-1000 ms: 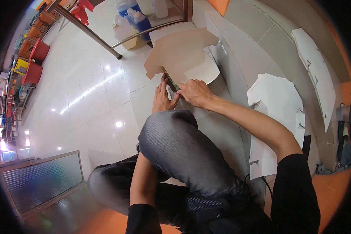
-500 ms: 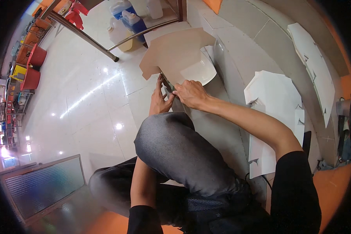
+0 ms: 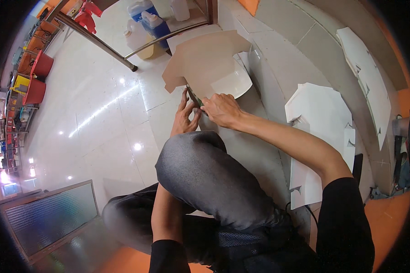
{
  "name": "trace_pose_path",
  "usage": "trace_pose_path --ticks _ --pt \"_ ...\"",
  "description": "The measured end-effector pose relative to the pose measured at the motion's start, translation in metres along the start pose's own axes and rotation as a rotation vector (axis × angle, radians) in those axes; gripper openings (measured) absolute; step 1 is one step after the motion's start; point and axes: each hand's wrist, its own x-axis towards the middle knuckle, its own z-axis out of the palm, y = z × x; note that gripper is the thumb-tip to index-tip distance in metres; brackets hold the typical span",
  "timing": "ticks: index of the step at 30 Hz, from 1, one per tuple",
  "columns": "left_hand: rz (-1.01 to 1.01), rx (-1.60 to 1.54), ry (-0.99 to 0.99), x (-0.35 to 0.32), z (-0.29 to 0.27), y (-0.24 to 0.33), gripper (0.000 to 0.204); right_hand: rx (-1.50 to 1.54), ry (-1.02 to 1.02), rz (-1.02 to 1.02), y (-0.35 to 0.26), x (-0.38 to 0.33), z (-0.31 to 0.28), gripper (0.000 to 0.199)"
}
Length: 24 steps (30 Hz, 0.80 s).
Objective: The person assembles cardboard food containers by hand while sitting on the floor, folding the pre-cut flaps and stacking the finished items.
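Observation:
My right hand [image 3: 222, 109] is closed around a knife-like tool [image 3: 195, 96] with a thin dark blade and a bit of green at its handle. Its tip meets the lower left edge of a pale beige card sheet [image 3: 209, 54], which has notched, angular sides. Beside the blade is my left hand [image 3: 185, 116], fingers stretched and thumb apart, with the forefinger close to the card's edge. Part of the tool's handle is hidden in my right fist. A glossy, lighter curved part [image 3: 234, 84] shows at the card's lower right.
White cut card pieces [image 3: 321, 118] lie at my right, and another white piece [image 3: 366, 82] rests farther right. A metal-legged table [image 3: 100, 41] stands ahead, with blue and clear jugs [image 3: 155, 27] under it. Red tubs [image 3: 38, 77] and a framed textured glass panel [image 3: 52, 216] are at left.
The fingers of my left hand have shifted slightly beside the blade, and more of the tool's green handle shows. The card sheet stays nearly in place.

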Motion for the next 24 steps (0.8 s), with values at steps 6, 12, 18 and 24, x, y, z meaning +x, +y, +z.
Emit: trace_pose_path --ticks 6,12,18,24 --pt "-0.010 -0.012 0.000 -0.001 -0.001 0.010 0.030 0.062 0.039 0.007 0.001 -0.004 -0.004 0.025" --pt "-0.262 -0.227 0.009 -0.007 0.004 -0.010 0.035 0.073 0.003 -0.011 -0.001 0.001 -0.004 0.027" --pt "-0.204 -0.036 -0.020 0.003 0.009 0.010 0.034 0.087 -0.018 0.025 0.008 0.000 -0.016 0.029" --pt "-0.221 -0.153 0.082 -0.009 0.016 -0.010 0.037 0.071 -0.016 0.055 -0.004 0.002 -0.021 0.027"
